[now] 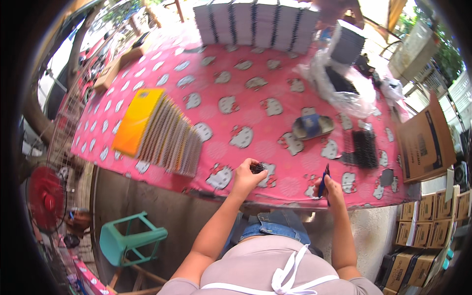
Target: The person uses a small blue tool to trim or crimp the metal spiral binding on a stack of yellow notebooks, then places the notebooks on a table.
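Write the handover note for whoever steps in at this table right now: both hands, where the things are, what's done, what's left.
Left hand: closed on a small black spiral piece at the table's near edge.
Right hand: gripping a dark blue tool, upright.
Loose black binding coils lie to the right, on the pink tablecloth.
Done, apparently: a fanned row of spiral-bound notebooks, yellow cover on top, to the left.
Left, probably: white stacks at the far edge; whether they are bound cannot be told.
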Tool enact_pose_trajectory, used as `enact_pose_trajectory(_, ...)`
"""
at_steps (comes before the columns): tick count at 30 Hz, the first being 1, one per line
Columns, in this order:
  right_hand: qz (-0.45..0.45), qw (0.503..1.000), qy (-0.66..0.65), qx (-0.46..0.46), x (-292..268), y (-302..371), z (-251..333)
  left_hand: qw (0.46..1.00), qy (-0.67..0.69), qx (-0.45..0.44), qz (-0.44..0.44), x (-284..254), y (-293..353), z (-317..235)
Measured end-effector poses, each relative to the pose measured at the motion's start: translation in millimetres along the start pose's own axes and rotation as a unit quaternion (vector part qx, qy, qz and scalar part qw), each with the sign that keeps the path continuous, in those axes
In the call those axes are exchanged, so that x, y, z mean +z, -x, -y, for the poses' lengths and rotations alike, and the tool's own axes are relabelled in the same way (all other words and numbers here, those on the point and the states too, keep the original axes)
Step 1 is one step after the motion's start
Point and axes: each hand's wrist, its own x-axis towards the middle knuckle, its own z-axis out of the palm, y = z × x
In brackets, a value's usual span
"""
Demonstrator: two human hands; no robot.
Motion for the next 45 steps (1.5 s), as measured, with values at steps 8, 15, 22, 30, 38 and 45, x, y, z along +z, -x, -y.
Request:
enact_pose_trajectory(8,-0.128,0.984,-0.111,-0.051,-125.7,49.9,11.1,0.920,0.317,0.060,0.223,138.0,-158.3,-218.3)
enact_pose_trajectory(15,-0.094,0.988,-0.044,-0.117,-167.6,22.0,35.9,0.967,0.088,0.198,0.136,138.5,-232.1,-259.0)
enact_pose_trajectory(22,0.065,0.990,0.061,-0.106,-79.6,-46.7,69.8,0.972,-0.037,0.217,0.086,-27.0,-14.7,-222.1)
enact_pose_trajectory(30,0.331,0.810,0.288,-0.390,172.6,-40.9,122.7,0.765,-0.470,0.348,-0.269,-258.8,60.9,-208.0)
enact_pose_trajectory(38,0.255,0.652,0.296,-0.650,312.6,-18.9,131.2,0.868,-0.444,0.197,-0.099,-280.1,38.2,-153.1)
enact_pose_trajectory(45,0.199,0.637,0.327,-0.669,323.0,-9.5,132.8,0.883,-0.410,0.212,-0.084,-288.4,33.5,-143.3)
